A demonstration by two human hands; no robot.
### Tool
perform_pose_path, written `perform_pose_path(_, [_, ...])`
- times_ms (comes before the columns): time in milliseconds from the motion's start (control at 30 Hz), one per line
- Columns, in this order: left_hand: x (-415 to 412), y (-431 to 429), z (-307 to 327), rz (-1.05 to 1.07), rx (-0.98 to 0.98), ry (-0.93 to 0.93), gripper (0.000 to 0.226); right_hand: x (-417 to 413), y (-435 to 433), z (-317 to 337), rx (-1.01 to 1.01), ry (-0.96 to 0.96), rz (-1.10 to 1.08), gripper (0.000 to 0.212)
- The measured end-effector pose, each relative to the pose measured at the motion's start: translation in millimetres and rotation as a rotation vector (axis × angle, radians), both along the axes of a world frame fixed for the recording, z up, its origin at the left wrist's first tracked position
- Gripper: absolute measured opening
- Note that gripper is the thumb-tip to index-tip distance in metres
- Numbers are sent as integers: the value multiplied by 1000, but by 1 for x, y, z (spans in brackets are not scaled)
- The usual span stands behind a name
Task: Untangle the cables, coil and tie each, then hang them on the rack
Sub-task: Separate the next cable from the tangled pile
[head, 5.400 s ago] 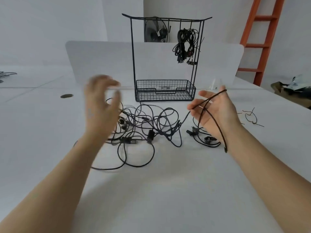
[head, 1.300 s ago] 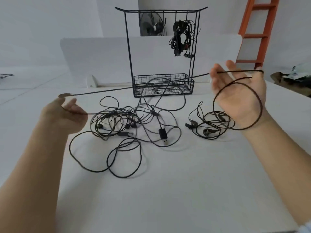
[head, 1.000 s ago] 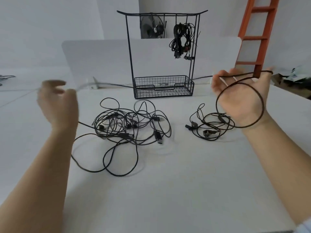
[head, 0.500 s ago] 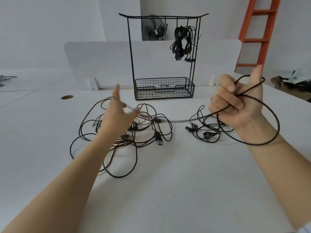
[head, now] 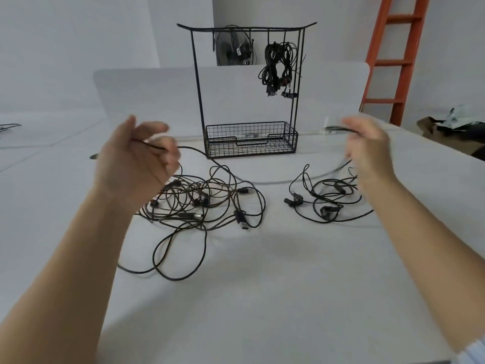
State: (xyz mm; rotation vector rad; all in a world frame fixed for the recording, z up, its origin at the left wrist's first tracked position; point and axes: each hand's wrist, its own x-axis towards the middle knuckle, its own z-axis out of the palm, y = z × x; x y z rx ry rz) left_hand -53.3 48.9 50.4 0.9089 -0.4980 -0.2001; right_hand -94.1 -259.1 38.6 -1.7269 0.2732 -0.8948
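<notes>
— What's on the white table (head: 262, 298)?

— Two heaps of black cable. A big tangle (head: 199, 203) lies below and just right of the left hand (head: 136, 158), and a smaller heap (head: 325, 198) lies below the right hand (head: 367, 145).

— And the hands?

— Both are raised. The left pinches one thin black cable (head: 151, 145) in curled fingers. It sags to the table and curves over to the right hand, whose blurred fingers close round it.

— The rack (head: 252, 139)?

— One, beyond and between the hands, with one coiled bundle (head: 278, 64) hanging on it.
</notes>
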Motion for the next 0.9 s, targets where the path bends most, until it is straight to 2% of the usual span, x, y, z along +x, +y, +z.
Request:
perform_pose_path(100, [-20,-27,1,-217,194,-129,31,-17,45,3,-397,183,406,64])
perform_pose_path(133, [-24,-33,0,-260,239,-139,32,-21,58,1,-491,244,524,63])
perform_pose_path(200, [-29,-40,-2,-300,287,-116,32,-26,77,-7,-575,361,703,45])
perform_pose_path(267, [-33,-43,-2,-310,279,-100,33,-25,86,-21,-703,366,723,29])
perform_pose_path(333, [-34,-45,-1,-270,258,-72,37,-20,87,-30,-828,279,582,28])
perform_pose_path(367, [-34,-45,0,-221,248,-41,40,-20,87,-29,-771,223,516,31])
perform_pose_path(400, [-33,-45,0,-165,227,3,42,-20,85,-25,-612,170,464,33])
perform_pose_path(500, [-26,-42,-3,-49,25,220,37,-17,68,-6,12,-101,383,36])
perform_pose_path(600, [-17,-36,-10,32,-207,417,36,-17,49,8,601,-319,492,25])
perform_pose_path(667, [-13,-35,-13,66,-270,470,39,-20,43,14,965,-370,585,22])
perform_pose_path(700, [-13,-35,-13,72,-283,484,43,-21,39,16,1085,-394,608,25])
perform_pose_path(767, [-12,-36,-13,85,-257,513,49,-21,30,20,1160,-444,612,29])
perform_pose_path(900, [-9,-35,-18,174,-2,606,47,-24,8,26,1038,-525,575,18])
